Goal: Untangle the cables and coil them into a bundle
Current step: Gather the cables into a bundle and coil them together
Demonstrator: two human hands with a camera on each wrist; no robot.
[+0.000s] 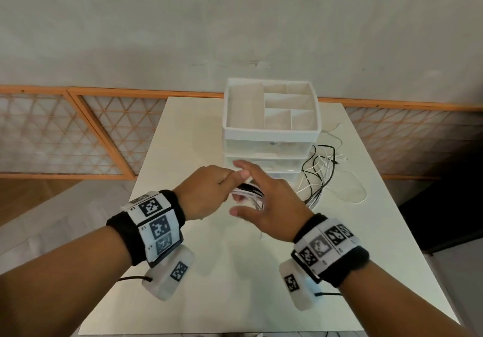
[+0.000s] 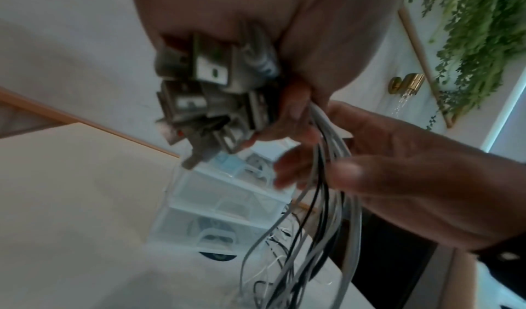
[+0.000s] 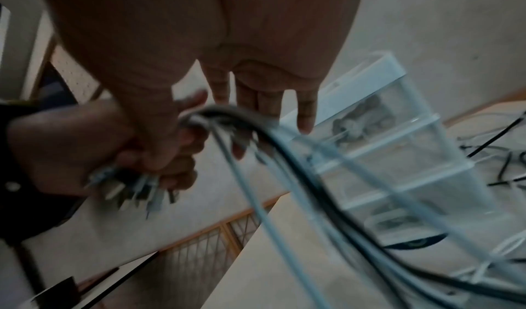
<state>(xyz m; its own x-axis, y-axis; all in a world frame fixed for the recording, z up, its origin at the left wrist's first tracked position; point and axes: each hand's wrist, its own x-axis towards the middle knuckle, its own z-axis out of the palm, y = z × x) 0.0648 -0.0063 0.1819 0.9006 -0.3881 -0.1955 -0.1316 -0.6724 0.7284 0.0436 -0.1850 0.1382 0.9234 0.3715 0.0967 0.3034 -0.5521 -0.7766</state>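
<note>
Several white and black cables (image 1: 249,190) are gathered in one bunch above the white table (image 1: 235,279). My left hand (image 1: 206,189) grips the bunch near its plug ends (image 2: 210,93), which stick out below the fist (image 3: 113,147). My right hand (image 1: 264,206) lies over the bunch just right of the left hand. Its fingers (image 3: 270,104) are straight and spread, and the cables (image 3: 256,156) run across the palm (image 2: 398,167). The loose lengths (image 1: 318,172) trail in a tangle on the table to the right of the drawer unit.
A white drawer unit (image 1: 271,131) with an open divided tray on top stands at the middle back of the table, just beyond my hands. An orange lattice screen (image 1: 78,133) runs along the wall behind. The table's near edge (image 1: 222,332) is below my forearms.
</note>
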